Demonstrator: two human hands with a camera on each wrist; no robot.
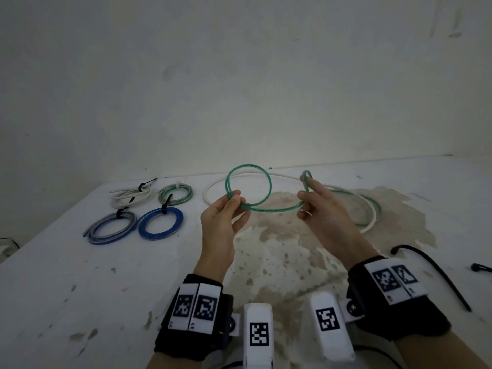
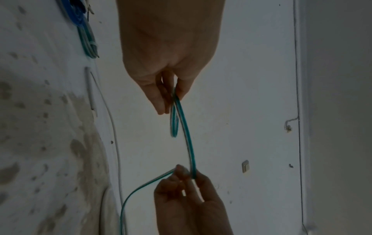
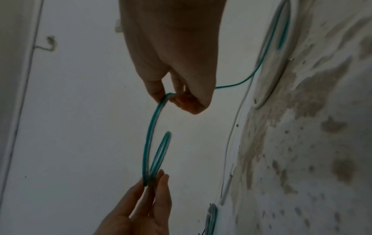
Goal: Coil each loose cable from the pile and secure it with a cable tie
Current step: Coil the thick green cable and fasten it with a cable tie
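Four tied coils (image 1: 138,209) lie at the tabletop's (image 1: 80,275) left. Left hand (image 1: 222,222) pinches one green cable (image 1: 249,187) loop above the tabletop; right hand (image 1: 316,206) pinches its run. One white cable (image 1: 368,227) lies beneath; two black ties (image 1: 439,272) lie right.

Table (image 1: 80,275) runs back to the wall (image 1: 239,75). Far left on it, four tied coils in two rows: rear-left coil (image 1: 131,194), rear-right coil (image 1: 175,194) just beside it; front-left coil (image 1: 111,229), front-right coil (image 1: 160,222) just beside that. Centre, above the table: left hand (image 1: 226,217) pinches a raised cable loop (image 1: 248,187); right hand (image 1: 316,209), to its right, pinches the same cable, which trails right onto the table. Loose cable (image 1: 213,186) lies behind and under both hands. Cable tie (image 1: 436,272) lies near right, another tie (image 1: 480,268) at the right edge.
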